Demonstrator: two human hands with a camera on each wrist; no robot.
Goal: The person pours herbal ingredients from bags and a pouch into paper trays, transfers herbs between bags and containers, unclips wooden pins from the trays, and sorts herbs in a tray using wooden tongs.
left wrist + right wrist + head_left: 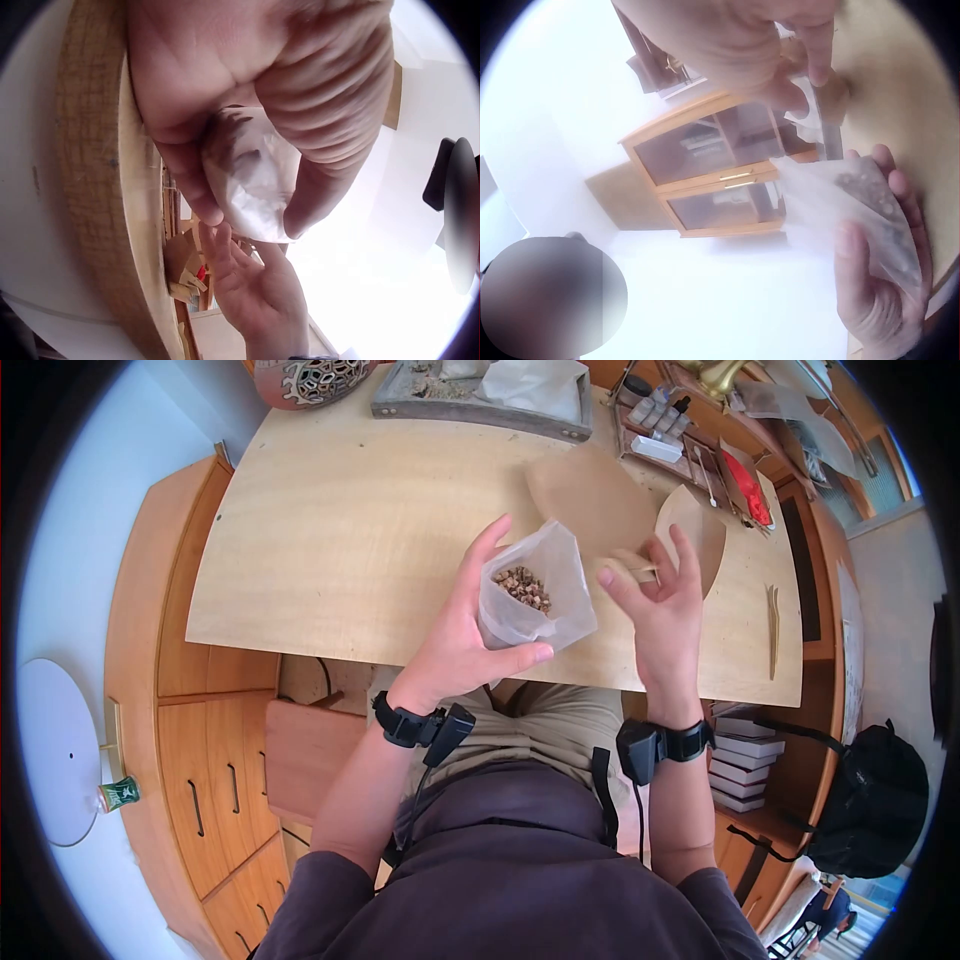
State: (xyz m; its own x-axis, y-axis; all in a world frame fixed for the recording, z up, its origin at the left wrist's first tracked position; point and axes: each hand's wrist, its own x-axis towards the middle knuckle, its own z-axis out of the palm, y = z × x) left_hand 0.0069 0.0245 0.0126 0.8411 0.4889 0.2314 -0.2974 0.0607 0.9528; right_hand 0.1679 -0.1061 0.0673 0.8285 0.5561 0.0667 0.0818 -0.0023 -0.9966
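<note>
A translucent white bag (540, 585) stands open at the top, with brown granules (522, 590) inside. My left hand (455, 625) grips it from the left, thumb along the near side and fingers behind. In the left wrist view, the bag's crumpled side (259, 176) shows between thumb and fingers. My right hand (665, 605) is raised just right of the bag, fingers spread and partly blurred. A beige blurred shape (632, 563) overlaps its fingertips in the head view. From the left wrist, the right hand (259, 292) appears with its palm bare.
Brown paper sheets (590, 495) lie beyond the bag on the wooden table (330, 540). A grey tray (480, 410) with white paper is at the back. Small bottles (665, 415) and a red packet (745, 485) occupy the back right. Thin wooden tweezers (773, 630) lie near the right edge.
</note>
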